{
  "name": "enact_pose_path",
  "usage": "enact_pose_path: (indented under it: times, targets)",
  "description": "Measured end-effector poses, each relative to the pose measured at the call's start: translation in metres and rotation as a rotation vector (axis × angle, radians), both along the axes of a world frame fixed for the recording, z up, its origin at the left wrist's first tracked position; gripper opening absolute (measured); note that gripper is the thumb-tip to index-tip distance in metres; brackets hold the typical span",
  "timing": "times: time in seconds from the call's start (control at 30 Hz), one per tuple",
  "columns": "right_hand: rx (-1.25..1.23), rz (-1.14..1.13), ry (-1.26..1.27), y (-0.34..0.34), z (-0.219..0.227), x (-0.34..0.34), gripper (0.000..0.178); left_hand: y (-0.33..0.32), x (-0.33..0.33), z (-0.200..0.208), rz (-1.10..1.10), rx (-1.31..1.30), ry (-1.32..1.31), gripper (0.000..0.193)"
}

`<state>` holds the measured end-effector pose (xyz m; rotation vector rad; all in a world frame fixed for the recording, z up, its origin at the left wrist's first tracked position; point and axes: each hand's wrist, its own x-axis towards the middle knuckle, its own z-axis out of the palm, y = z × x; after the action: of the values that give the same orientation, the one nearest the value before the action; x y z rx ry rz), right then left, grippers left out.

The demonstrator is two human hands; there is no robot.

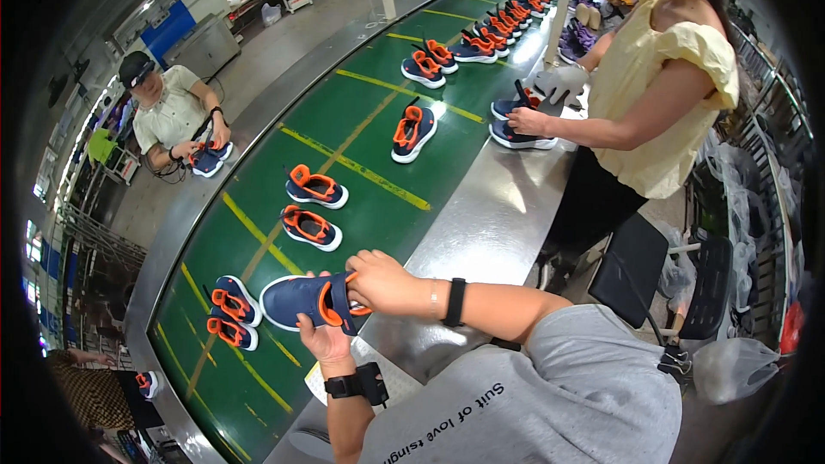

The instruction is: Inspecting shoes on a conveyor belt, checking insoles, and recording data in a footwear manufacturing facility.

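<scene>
A navy sneaker (301, 299) with orange lining and a white sole is held over the near edge of the green conveyor belt, its toe pointing left. My left hand (323, 340) grips it from below, thumb against the near side and fingertips showing at the far side. At the collar end, my right hand (378, 282) is closed on the opening, its fingers partly hidden behind the shoe. Just left of the toe, a pair of matching sneakers (234, 301) rests on the belt. Another pair (314, 228) stands beyond my hands.
The green belt (369, 150) with yellow lines curves away, carrying several more sneakers (490, 34). A metal ledge (481, 215) borders it. At right, a co-worker in a yellow top (662, 103) handles sneakers; across the belt, another person (172, 107) holds one. A black chair (632, 271) stands at right.
</scene>
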<state>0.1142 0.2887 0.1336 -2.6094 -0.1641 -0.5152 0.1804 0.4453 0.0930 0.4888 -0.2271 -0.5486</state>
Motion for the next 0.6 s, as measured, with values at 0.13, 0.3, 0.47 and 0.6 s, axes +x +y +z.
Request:
enact_pose_path:
  times: [0.13, 0.3, 0.47, 0.6]
  targets:
    - [0.276, 0.166, -0.114, -0.011, 0.010, -0.032, 0.024, -0.013, -0.008, 0.005, -0.128, -0.042, 0.163, 0.070]
    - [0.291, 0.137, 0.127, -0.038, -0.016, -0.047, 0.022, -0.029, 0.000, -0.010, -0.159, 0.092, 0.366, 0.056]
    - [0.788, -0.129, 0.110, -0.077, -0.041, 0.000, 0.019, -0.022, 0.015, -0.019, -0.303, 0.116, 0.292, 0.054]
    - [0.781, -0.291, 0.142, -0.148, -0.036, 0.069, 0.027, -0.004, 0.010, -0.028, -0.245, 0.476, 0.219, 0.050]
